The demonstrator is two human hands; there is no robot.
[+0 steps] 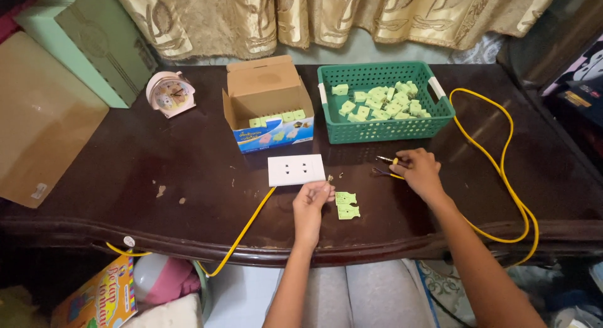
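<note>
Dark wooden table (125, 177); gold patterned curtains (326, 14) behind; dim room.

A home; gold curtains (326, 14); alarm clock (170, 93); wooden table (188, 196).

Two bare arms, light trousers

Both forearms are uncovered from elbow to wrist, with no sleeve in sight. The left hand (312, 199) and the right hand (419, 171) wear no gloves; no ring, watch or bracelet shows on either. The fingers are slim with short nails, as far as can be seen. Below the table edge, the lap is covered by pale grey trousers (370, 296) of plain cloth, without pattern.
</note>
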